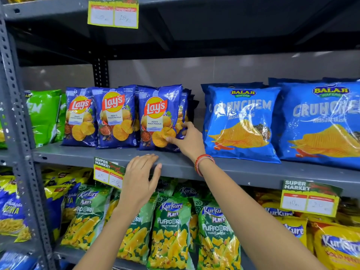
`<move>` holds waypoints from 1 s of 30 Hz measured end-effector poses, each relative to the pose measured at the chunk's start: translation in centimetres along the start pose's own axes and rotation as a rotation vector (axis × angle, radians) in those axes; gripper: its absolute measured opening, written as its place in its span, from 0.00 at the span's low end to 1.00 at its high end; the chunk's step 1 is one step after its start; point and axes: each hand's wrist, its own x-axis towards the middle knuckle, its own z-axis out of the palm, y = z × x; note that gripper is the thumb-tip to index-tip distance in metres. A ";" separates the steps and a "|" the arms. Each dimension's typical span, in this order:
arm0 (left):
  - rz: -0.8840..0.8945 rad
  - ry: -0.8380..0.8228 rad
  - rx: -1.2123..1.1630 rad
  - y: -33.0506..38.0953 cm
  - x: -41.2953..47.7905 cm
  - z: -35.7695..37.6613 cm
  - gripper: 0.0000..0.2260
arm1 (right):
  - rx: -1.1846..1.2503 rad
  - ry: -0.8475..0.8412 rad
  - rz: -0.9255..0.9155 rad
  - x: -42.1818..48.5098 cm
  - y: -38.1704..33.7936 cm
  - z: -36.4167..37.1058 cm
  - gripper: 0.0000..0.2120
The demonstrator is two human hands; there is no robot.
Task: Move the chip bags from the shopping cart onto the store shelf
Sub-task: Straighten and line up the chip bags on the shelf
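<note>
Price tag (pixel 113 12) handwriting blurred, top cut off. Right Crunchem bag (pixel 321 121) cropped by edge. Bags behind front Lay's bag (pixel 158 117) mostly hidden.

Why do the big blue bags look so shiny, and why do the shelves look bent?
In the head view, overhead light bounces off the crinkly plastic of the big blue bags, leaving white streaks of glare; the wide-angle lens bends the shelf and the post near the edges; the price tag up top is blurry and washed out.

Chip bags (pixel 159 117) glossy plastic film; shelf (pixel 109 154) matt grey painted metal.
</note>
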 end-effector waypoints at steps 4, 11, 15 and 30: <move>-0.064 0.063 -0.058 1.1 0.8 -0.1 0.20 | 0.023 0.170 -0.141 -0.6 -0.1 -4.3 0.24; -0.019 0.101 -0.297 7.2 6.0 2.0 0.19 | -0.083 0.543 -0.199 -0.6 2.4 -12.5 0.17; -0.017 0.047 -0.423 10.0 9.3 4.5 0.20 | -0.163 0.637 -0.111 -0.8 4.9 -15.4 0.21; -0.552 -0.304 -0.917 13.6 15.4 9.7 0.33 | 0.258 0.200 0.324 0.9 7.9 -17.7 0.43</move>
